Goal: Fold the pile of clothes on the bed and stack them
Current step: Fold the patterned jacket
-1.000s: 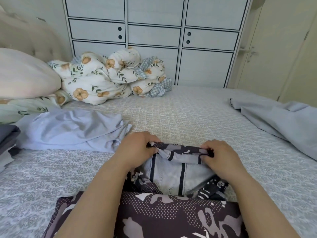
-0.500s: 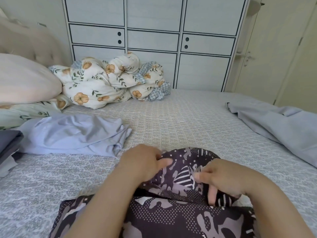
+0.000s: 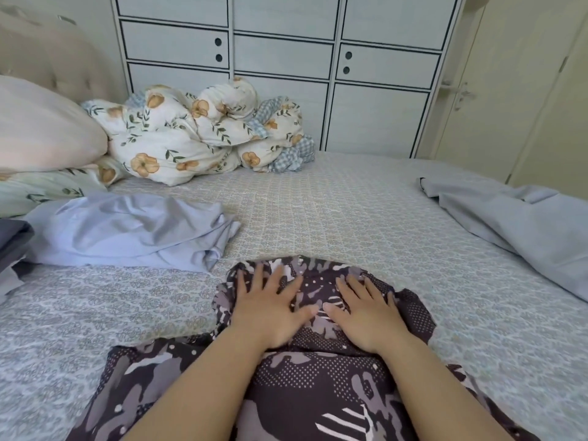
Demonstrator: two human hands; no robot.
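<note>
I have both hands spread flat on the dark patterned garment (image 3: 318, 370), which lies on the bed (image 3: 334, 202) at six o'clock, right below me. My left hand (image 3: 270, 305) and right hand (image 3: 366, 313) sit side by side, thumbs nearly touching, fingers straight and fanned wide, gripping nothing. I judge they press there to flatten the far end of the cloth, which looks turned over onto itself, so the fold lies smooth before the next one.

At ten o'clock a pale blue garment (image 3: 127, 230) lies loosely bunched, just beside the dark one. A grey garment (image 3: 515, 224) sprawls unfolded at two o'clock, well apart. At nine o'clock, at the frame edge, dark grey cloth (image 3: 12, 240) shows; I cannot tell if it is a stack. A floral duvet (image 3: 197, 135) is heaped at eleven o'clock beside a pillow (image 3: 41, 128). Nothing blocks my hands.
</note>
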